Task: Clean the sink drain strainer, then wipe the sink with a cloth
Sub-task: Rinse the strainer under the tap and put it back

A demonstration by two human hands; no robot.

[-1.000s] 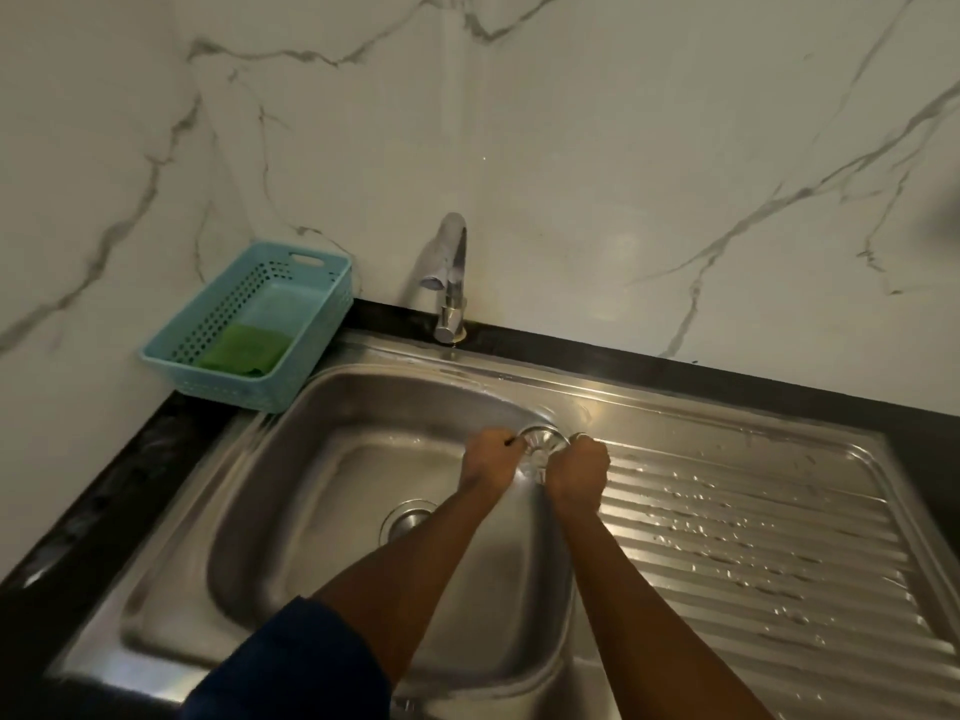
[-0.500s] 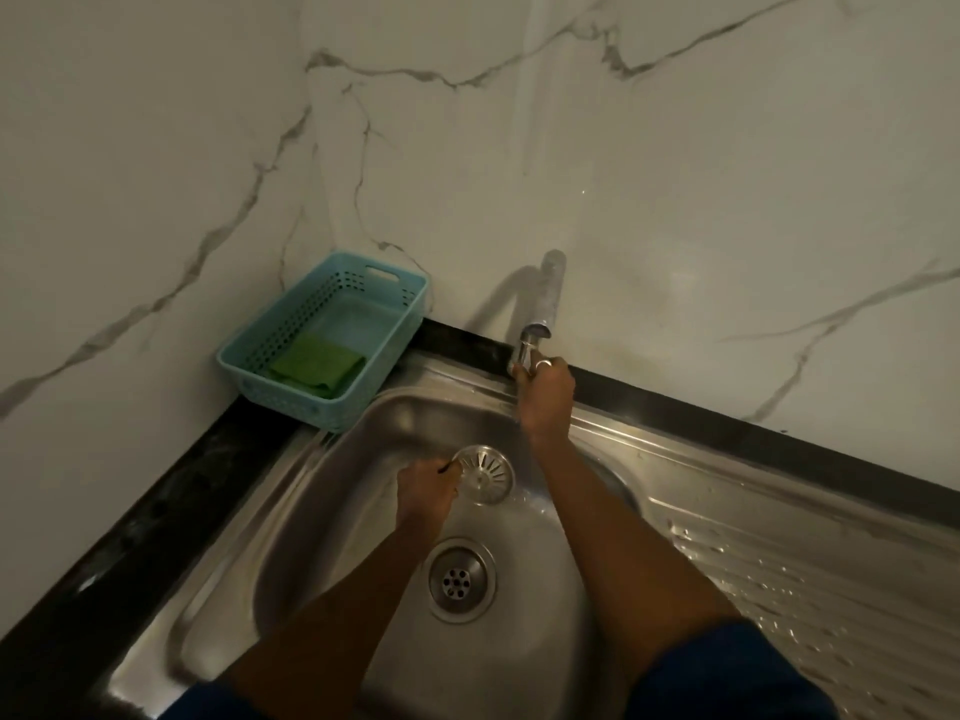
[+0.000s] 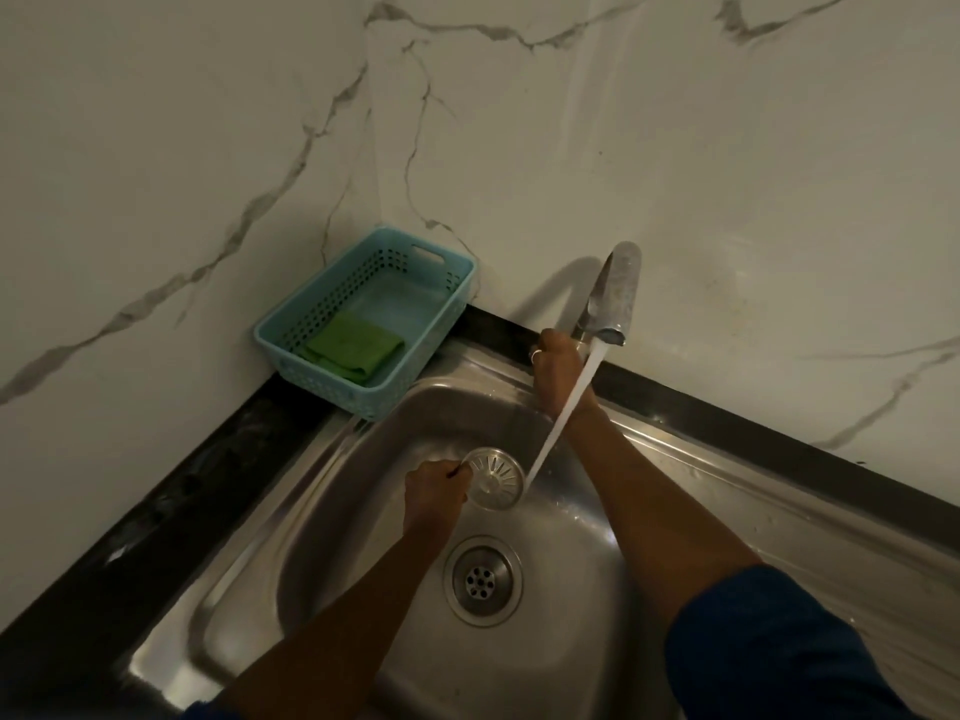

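My left hand (image 3: 435, 492) grips the round metal drain strainer (image 3: 496, 479) by its left edge and holds it above the steel sink (image 3: 332, 517). A stream of water (image 3: 563, 413) runs from the tap (image 3: 612, 296) and lands at the strainer's right rim. My right hand (image 3: 557, 367) is closed on the tap's base, under the spout. The open drain hole (image 3: 483, 579) lies below the strainer in the basin floor. A folded green cloth (image 3: 353, 348) rests in the blue basket (image 3: 291, 332) at the back left.
The basket stands on the black countertop (image 3: 130, 532) in the corner of the marble walls. A ribbed steel draining board (image 3: 810, 517) with water drops extends to the right of the basin.
Water now flows from the tap; half a second ago it was dry. A second ago both hands held the strainer; the right hand then went to the tap.
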